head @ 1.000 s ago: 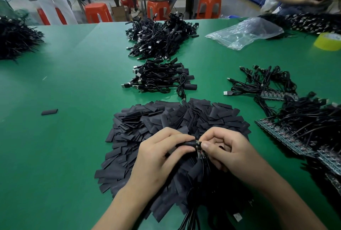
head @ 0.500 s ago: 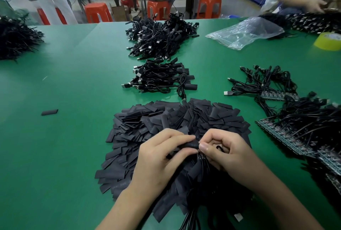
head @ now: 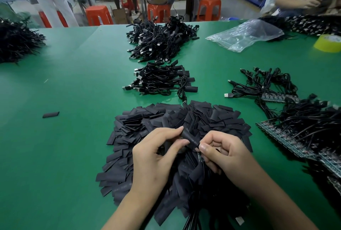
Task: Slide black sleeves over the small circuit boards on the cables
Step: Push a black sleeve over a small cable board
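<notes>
The left hand pinches a flat black sleeve; the right hand pinches a small circuit board above the sleeve heap.

Over the sleeve pile, my right hand hides most of the circuit board; how far it enters the sleeve I cannot tell. Below the pile, cables run off the bottom edge.

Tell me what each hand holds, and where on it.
Left hand pinches a black sleeve by its left end; right hand pinches the small circuit board near its top.
</notes>
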The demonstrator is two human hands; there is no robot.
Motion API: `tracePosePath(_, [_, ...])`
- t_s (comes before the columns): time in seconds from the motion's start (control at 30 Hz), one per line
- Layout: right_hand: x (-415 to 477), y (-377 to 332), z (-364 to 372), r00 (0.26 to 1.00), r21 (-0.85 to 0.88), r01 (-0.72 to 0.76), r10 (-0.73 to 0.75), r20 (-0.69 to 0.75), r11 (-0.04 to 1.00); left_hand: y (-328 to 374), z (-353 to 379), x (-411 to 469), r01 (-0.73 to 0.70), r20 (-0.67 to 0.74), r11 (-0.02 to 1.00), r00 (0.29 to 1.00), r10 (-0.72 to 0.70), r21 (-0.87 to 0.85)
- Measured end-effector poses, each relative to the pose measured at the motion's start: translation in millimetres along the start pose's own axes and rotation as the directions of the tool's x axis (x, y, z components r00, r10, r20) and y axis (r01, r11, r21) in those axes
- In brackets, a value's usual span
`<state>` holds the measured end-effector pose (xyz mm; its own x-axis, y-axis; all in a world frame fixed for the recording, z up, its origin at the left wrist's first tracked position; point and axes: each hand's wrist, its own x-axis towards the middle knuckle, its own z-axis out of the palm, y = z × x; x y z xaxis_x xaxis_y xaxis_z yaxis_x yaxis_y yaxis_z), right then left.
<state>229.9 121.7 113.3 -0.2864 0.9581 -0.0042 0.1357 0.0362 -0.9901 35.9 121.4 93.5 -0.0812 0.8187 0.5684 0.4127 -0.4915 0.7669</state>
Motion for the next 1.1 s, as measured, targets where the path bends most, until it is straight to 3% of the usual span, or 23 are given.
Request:
tracePosePath(0.1, [1, -2, -1, 1.000, 0.028, 0.010, -0.009, -0.024, 1.000, 1, -1, 1, 0.066, 0.043, 0.994, 0.997, -0.062, -0.085])
tracePosePath(0.23, [4, -6, -6, 0.987, 0.224, 0.013, 0.023, -0.158, 0.974, 5, 3, -1, 0.054, 0.126, 0.998, 0.990, -0.056, 0.020])
tracePosePath(0.33, [8, -10, -10, 0.977, 0.640, -0.021, 0.151, -0.150, 0.768, 14, 12, -3, -0.054, 0.207, 0.982, 0.978, 0.016, 0.179])
tracePosePath(0.43, [10, -14, -13, 0.977, 0.833, 0.000, 0.179, -0.119, 0.553, 28, 27, -4, -0.152, 0.328, 0.936, 0.944, 0.042, 0.318])
tracePosePath(0.5, [10, -15, -13, 0.979, 0.872, 0.033, 0.161, -0.128, 0.489, 36, 37, -3, -0.152, 0.405, 0.928, 0.914, 0.001, 0.341])
tracePosePath(0.63, [10, -15, -16, 0.973, 0.893, 0.117, 0.130, -0.190, 0.435, 47, 45, 6, 0.043, 0.465, 0.980, 0.876, -0.131, 0.195])
tracePosePath(0.8, [12, -15, -14, 0.945, 0.787, 0.171, 0.128, -0.302, 0.593, 51, 39, 31, 0.286, 0.482, 0.958, 0.841, -0.246, -0.011])
tracePosePath(0.9, [13, -16, -12, 0.936, 0.794, 0.179, 0.147, -0.319, 0.580, 54, 40, 41, 0.307, 0.511, 0.952, 0.819, -0.261, -0.007])
tracePosePath(1.0, [12, -17, -16, 0.930, 0.851, 0.182, 0.195, -0.312, 0.493, 59, 47, 35, 0.262, 0.554, 0.961, 0.789, -0.266, 0.087])
tracePosePath(1.1, [12, -16, -23, 0.931, 0.866, 0.202, 0.185, -0.315, 0.458, 59, 57, 30, 0.288, 0.563, 0.956, 0.782, -0.266, 0.052])
